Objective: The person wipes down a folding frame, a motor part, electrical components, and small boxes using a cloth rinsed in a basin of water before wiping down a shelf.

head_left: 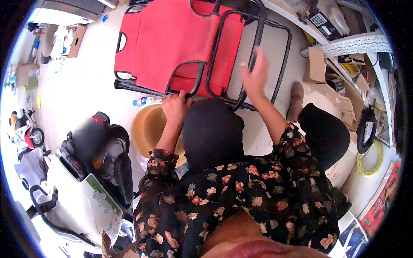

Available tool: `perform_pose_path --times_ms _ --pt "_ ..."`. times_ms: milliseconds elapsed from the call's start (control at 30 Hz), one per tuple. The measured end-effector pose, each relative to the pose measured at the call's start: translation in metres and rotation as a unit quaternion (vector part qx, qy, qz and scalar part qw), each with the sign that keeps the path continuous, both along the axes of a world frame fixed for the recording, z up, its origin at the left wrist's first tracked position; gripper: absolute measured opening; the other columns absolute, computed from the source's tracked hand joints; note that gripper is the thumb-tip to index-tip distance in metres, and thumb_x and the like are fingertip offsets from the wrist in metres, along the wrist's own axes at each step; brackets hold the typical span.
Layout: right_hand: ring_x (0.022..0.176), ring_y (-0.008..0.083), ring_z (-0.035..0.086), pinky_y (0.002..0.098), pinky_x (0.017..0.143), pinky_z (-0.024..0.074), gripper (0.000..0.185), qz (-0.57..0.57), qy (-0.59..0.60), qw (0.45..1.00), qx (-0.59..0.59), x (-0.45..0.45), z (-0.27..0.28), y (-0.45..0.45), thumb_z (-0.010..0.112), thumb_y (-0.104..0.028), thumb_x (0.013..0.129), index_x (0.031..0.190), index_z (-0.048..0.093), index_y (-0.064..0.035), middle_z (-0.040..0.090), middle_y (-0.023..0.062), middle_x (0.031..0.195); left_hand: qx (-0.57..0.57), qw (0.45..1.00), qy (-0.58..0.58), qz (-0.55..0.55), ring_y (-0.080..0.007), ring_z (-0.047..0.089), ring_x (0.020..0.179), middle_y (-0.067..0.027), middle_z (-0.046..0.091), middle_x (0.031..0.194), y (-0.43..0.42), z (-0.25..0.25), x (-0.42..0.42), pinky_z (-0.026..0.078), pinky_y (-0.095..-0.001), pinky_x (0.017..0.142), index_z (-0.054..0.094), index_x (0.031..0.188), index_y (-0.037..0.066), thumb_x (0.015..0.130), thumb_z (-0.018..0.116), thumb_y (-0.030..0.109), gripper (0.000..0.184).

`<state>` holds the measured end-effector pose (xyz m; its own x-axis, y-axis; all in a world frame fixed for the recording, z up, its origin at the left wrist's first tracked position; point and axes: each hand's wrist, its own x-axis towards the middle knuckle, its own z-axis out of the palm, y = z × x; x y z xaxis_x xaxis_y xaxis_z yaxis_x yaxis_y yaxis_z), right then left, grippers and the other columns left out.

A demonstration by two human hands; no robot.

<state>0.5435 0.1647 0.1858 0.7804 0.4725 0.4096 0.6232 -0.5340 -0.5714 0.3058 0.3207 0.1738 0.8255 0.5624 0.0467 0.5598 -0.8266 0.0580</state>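
Observation:
A red fabric folding chair with a black tubular frame lies folded on the floor in front of me. My left hand is closed over the near edge of its frame, fingers curled on the black tube. Farther right, my right hand is against a long black bar of the chair; the bar runs between the thumb and the outstretched fingers, which are slightly blurred. Below my left hand stands a yellow-tan bucket, partly hidden by my forearm. A plastic bottle lies between bucket and chair.
A white scooter with a black seat is close on my left. Opened cardboard boxes and a metal shelf line the right side, with a coil of yellow hose nearby. Another cardboard box sits at the far left.

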Motion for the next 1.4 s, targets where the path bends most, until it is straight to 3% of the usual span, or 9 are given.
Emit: perform_pose_path --times_ms 33,67,100,133,167,300,867,1133,1400 --pt "0.114 0.0261 0.052 0.0417 0.095 0.0419 0.06 -0.11 -0.041 0.993 -0.02 0.007 -0.012 -0.017 0.064 -0.03 0.087 0.133 0.04 0.0008 0.053 0.0163 0.126 -0.007 1.0 -0.002 0.006 -0.0273 0.061 0.067 -0.0076 0.059 0.063 -0.001 -0.001 0.001 0.047 -0.0419 0.059 0.06 0.083 0.014 0.068 0.072 0.038 0.031" --pt "0.109 0.0251 0.054 0.0411 0.092 0.0437 0.056 -0.108 0.211 0.97 0.051 0.013 -0.035 -0.032 0.062 -0.031 0.088 0.13 0.043 -0.0006 0.055 0.0152 0.121 -0.013 1.0 -0.004 0.012 -0.0275 0.061 0.067 -0.008 0.059 0.063 -0.002 -0.001 0.0 0.047 -0.042 0.059 0.06 0.083 0.014 0.068 0.072 0.038 0.031" --pt "0.104 0.024 0.057 0.0404 0.089 0.0454 0.052 -0.099 0.447 0.88 0.124 0.018 -0.062 -0.046 0.061 -0.032 0.089 0.128 0.045 -0.0021 0.058 0.0142 0.116 -0.03 0.999 -0.014 0.008 -0.0283 0.061 0.067 -0.0089 0.058 0.062 -0.001 0.0 0.0 0.046 -0.043 0.059 0.06 0.084 0.013 0.069 0.071 0.037 0.03" --pt "0.099 0.023 0.059 0.0397 0.086 0.0472 0.048 -0.085 0.652 0.729 0.19 0.013 -0.055 -0.046 0.059 -0.033 0.09 0.126 0.047 -0.0035 0.06 0.0132 0.112 -0.038 0.999 -0.015 0.007 -0.0286 0.061 0.067 -0.0092 0.058 0.062 -0.001 0.001 0.001 0.046 -0.043 0.059 0.06 0.083 0.013 0.069 0.071 0.036 0.03" --pt "0.082 0.0189 0.061 0.0354 0.077 0.0489 0.028 0.007 0.718 0.662 0.214 0.007 -0.045 -0.049 0.052 -0.03 0.094 0.107 0.052 -0.0061 0.062 0.0079 0.091 -0.045 0.999 -0.014 0.006 -0.029 0.061 0.068 -0.0095 0.058 0.062 0.0 0.003 0.001 0.047 -0.043 0.059 0.06 0.083 0.013 0.069 0.071 0.036 0.029" --pt "0.067 0.0151 0.055 0.0301 0.064 0.0481 0.02 0.066 0.605 0.752 0.253 -0.01 -0.05 -0.035 0.051 -0.024 0.094 0.099 0.05 -0.0047 0.054 0.0048 0.076 -0.055 0.996 -0.059 0.029 -0.03 0.06 0.069 -0.0102 0.059 0.064 -0.001 0.031 -0.001 0.048 -0.0426 0.06 0.061 0.081 0.011 0.07 0.07 0.035 0.028" --pt "0.079 0.0179 0.062 0.0324 0.075 0.0506 0.025 0.279 0.568 0.711 0.308 -0.01 0.09 0.024 0.049 -0.021 0.095 0.111 0.05 -0.0018 0.062 0.0094 0.088 -0.152 0.938 -0.22 0.22 -0.0319 0.065 0.078 -0.0172 0.067 0.082 0.036 0.105 -0.017 0.049 -0.0362 0.072 0.069 0.098 0.007 0.075 0.074 0.033 0.035" --pt "0.084 0.02 0.063 0.0344 0.078 0.0509 0.018 0.333 0.557 0.693 0.314 -0.022 0.145 0.089 0.054 -0.015 0.091 0.102 0.049 -0.0022 0.061 0.0094 0.093 -0.201 0.912 -0.264 0.243 -0.0134 0.058 0.064 -0.0091 0.065 0.067 0.084 0.148 -0.019 0.046 -0.0285 0.063 0.07 0.095 0.001 0.078 0.073 0.032 0.036" --pt "0.084 0.0219 0.062 0.0395 0.076 0.054 0.016 0.276 0.617 0.679 0.286 -0.027 0.124 0.094 0.054 -0.014 0.09 0.1 0.05 -0.0021 0.058 0.0088 0.091 -0.155 0.934 -0.203 0.249 -0.0321 0.065 0.072 -0.0172 0.066 0.075 0.1 0.112 -0.029 0.049 -0.0389 0.067 0.07 0.101 0.008 0.075 0.071 0.041 0.042"
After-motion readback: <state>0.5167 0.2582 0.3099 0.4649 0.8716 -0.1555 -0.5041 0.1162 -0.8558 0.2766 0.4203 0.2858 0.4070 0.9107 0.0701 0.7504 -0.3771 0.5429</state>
